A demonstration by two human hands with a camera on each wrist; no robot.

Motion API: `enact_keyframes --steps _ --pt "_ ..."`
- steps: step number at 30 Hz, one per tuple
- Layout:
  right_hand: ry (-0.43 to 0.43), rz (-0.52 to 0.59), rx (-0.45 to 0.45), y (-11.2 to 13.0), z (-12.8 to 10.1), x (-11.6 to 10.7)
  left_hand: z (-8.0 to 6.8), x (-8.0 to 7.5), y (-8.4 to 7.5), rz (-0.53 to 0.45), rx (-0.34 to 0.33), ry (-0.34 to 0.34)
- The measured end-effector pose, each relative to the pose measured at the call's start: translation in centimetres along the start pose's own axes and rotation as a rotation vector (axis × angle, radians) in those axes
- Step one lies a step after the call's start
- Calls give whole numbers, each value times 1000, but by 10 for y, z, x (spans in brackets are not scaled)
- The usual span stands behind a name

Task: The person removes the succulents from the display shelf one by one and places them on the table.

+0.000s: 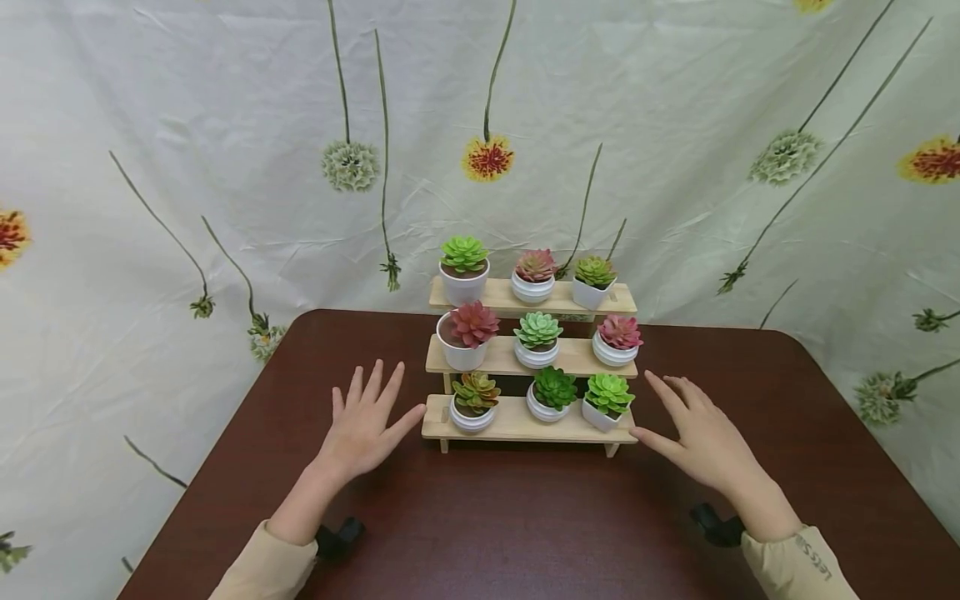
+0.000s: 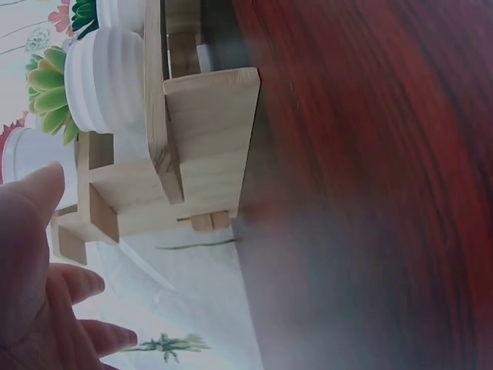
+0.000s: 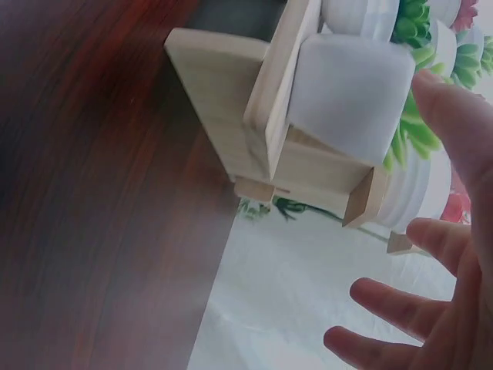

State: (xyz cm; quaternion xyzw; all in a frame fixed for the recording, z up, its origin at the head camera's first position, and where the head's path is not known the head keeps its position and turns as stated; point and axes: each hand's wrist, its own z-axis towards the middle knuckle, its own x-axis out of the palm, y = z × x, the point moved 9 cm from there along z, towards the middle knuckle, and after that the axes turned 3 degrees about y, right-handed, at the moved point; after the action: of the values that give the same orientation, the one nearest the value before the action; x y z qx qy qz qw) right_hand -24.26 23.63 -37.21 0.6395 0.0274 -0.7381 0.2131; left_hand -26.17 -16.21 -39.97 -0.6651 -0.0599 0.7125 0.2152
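A three-tier wooden stand (image 1: 517, 427) holds several small potted succulents. My left hand (image 1: 367, 425), fingers spread, is beside the stand's left end, thumb close to the bottom shelf. Nearest it is an orange-green succulent in a ribbed white pot (image 1: 472, 417). At the stand's right end my right hand (image 1: 701, 433) also has its fingers extended, near a bright green succulent in a square white pot (image 1: 602, 417). Neither hand holds anything. In the left wrist view the left thumb overlaps a white pot (image 2: 38, 158); the right wrist view shows the square pot (image 3: 350, 96) close by the right thumb.
The stand is at the back of a dark reddish-brown table (image 1: 517, 525) with rounded far corners. Behind it hangs a pale cloth (image 1: 262, 100) printed with flowers. Dark straps (image 1: 341, 537) show at the wrists.
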Motion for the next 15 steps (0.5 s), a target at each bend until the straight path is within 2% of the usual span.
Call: enact_keyframes --steps 6,11,15 --pt "-2 17 30 3 1 1 2 4 0 -60 2 -35" --pt "-8 50 57 4 2 3 3 2 -2 -164 29 -94" --pt "-16 98 83 5 4 4 4 4 -1 -232 23 -118"
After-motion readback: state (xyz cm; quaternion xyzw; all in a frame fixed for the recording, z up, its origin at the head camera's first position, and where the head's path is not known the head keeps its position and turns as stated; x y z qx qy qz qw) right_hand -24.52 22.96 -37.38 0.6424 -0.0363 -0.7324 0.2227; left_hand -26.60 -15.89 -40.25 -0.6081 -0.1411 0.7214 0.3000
